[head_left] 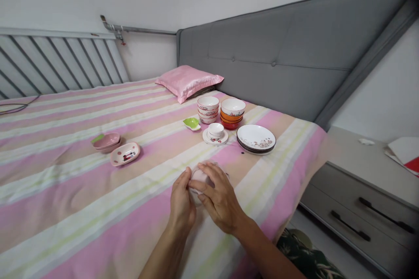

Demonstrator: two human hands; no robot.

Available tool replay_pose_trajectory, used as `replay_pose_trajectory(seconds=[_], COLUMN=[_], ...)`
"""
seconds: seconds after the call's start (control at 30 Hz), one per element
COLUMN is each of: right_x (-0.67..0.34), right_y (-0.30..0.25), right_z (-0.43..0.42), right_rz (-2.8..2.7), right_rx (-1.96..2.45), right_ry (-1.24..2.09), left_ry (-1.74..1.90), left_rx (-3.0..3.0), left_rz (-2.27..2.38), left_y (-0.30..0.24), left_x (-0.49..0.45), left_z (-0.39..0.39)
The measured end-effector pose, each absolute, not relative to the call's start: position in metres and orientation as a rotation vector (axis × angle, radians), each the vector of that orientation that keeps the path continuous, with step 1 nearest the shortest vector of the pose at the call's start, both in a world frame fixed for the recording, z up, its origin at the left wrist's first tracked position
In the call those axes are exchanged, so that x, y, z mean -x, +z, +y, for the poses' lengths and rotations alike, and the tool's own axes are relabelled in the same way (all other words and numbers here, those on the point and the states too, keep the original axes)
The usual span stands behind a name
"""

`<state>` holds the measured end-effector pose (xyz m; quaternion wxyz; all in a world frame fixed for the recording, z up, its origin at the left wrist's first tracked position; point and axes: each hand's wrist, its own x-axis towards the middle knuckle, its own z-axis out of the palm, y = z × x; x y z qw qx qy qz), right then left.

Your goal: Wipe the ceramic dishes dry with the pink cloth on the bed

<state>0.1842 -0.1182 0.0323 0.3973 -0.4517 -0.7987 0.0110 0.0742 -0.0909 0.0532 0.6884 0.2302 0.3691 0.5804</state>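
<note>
Between my hands, low over the near part of the bed, is a small pale pinkish rounded dish (200,176), largely covered by fingers, so its exact kind is unclear. My left hand (182,198) grips its left side. My right hand (220,196) curls over its top and right side. Just beyond stand a stack of small white bowls (216,131) on small plates (209,141) and a stack of larger white plates (256,136) with a brown floral print. Behind them are stacked patterned bowls (208,109) and a stack of white, orange and red bowls (232,113).
A green leaf-shaped dish (191,124) lies left of the stacks. Farther left are pink dishes (107,142) and a decorated oval dish (125,154). A pink pillow (188,80) rests near the grey headboard (262,52). A drawer cabinet (356,196) stands right of the bed.
</note>
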Motion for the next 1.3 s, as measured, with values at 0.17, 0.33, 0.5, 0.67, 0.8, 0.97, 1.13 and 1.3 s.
replay_pose_trajectory(seconds=[0.17,0.33,0.5,0.67,0.8,0.97,1.13,1.3], right_x=[-0.186,-0.191,-0.193,-0.189,-0.182,-0.174,-0.167,-0.159], right_y=[0.032,0.034,0.033,0.020,0.014,0.011,0.003,-0.005], right_z=[-0.116,-0.114,-0.111,-0.107,-0.109,-0.114,-0.115,-0.115], right_rz=[-1.938,-1.802,-1.714,-1.596,-1.603,-1.666,-1.742,-1.767], right_rx=[1.120,1.121,1.117,1.116,1.162,1.206,1.235,1.231], right_ry=[0.137,0.255,0.338,0.427,0.430,0.385,0.163,-0.098], left_ry=[1.343,1.367,1.401,1.462,1.503,1.522,1.499,1.483], left_rx=[-0.466,-0.458,-0.480,-0.332,-0.219,-0.150,-0.111,-0.060], left_rz=[0.852,0.822,0.808,0.885,0.885,0.838,0.829,0.842], left_y=[0.054,0.054,0.051,0.059,0.066,0.066,0.062,0.063], left_x=[-0.076,-0.079,-0.077,-0.075,-0.071,-0.061,-0.056,-0.053], left_z=[-0.091,-0.092,-0.090,-0.086,-0.082,-0.075,-0.071,-0.068])
